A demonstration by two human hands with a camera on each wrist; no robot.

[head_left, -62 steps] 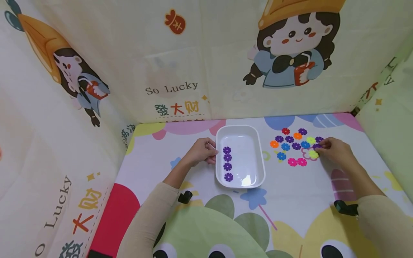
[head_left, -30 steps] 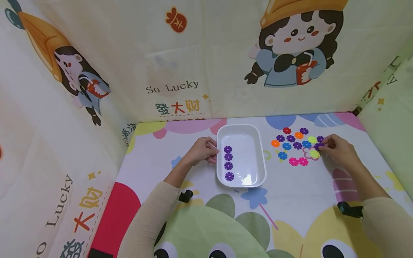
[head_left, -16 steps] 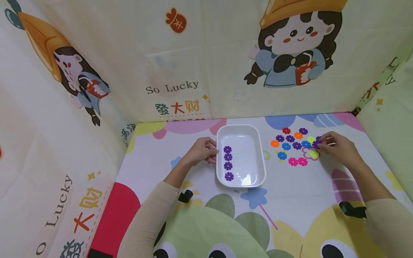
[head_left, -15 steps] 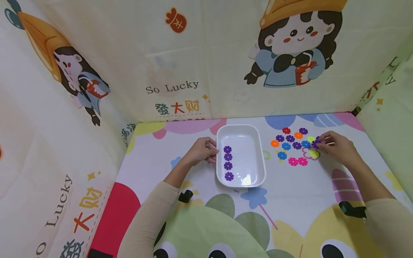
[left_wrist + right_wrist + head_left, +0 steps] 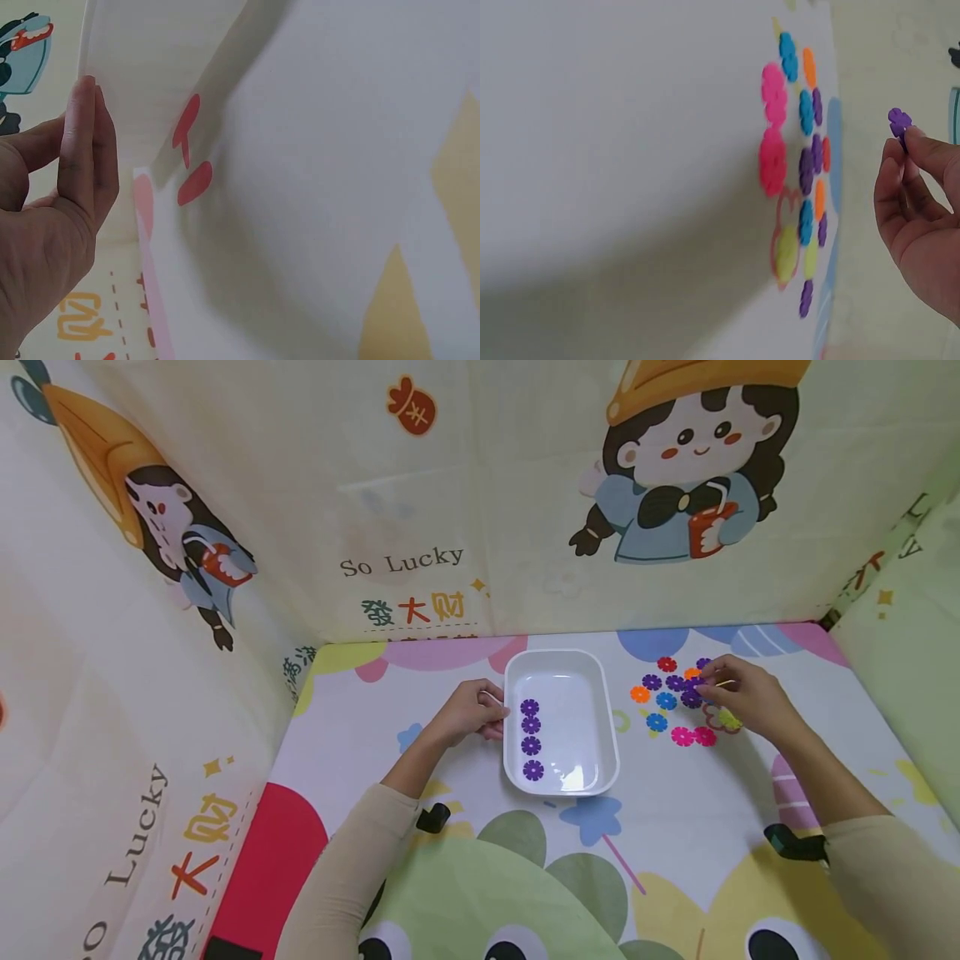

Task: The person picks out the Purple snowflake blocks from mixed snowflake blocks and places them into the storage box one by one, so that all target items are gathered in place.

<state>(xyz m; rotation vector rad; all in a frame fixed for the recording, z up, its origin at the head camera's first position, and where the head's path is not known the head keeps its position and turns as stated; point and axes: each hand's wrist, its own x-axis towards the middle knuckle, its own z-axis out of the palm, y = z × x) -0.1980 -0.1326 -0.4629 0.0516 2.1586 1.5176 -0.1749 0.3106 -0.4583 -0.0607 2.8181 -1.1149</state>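
My left hand [image 5: 467,712] holds the left rim of a white rectangular tray [image 5: 576,718]; in the left wrist view its fingertips [image 5: 84,94] meet the tray's outer wall [image 5: 142,75]. Inside, several purple flower-shaped discs [image 5: 531,725] stand in a column along the left side. Thumb and fingers of my right hand [image 5: 757,697] pinch another purple flower-shaped disc [image 5: 897,120], raised above the table in the right wrist view. Below it lies a group of loose discs: red [image 5: 667,664], orange [image 5: 640,694], blue [image 5: 657,722], pink [image 5: 682,737], yellow [image 5: 729,719] and purple [image 5: 652,682].
A cloth printed with cartoon figures covers the table [image 5: 660,810]. Behind and at both sides stand cream fabric walls [image 5: 525,527] with printed drawings. Between the tray and the loose discs is a strip of white cloth [image 5: 637,768].
My right hand has picked up a purple disc at the right side of the group and moved left over the other discs with it. My left hand and the tray have stayed put.
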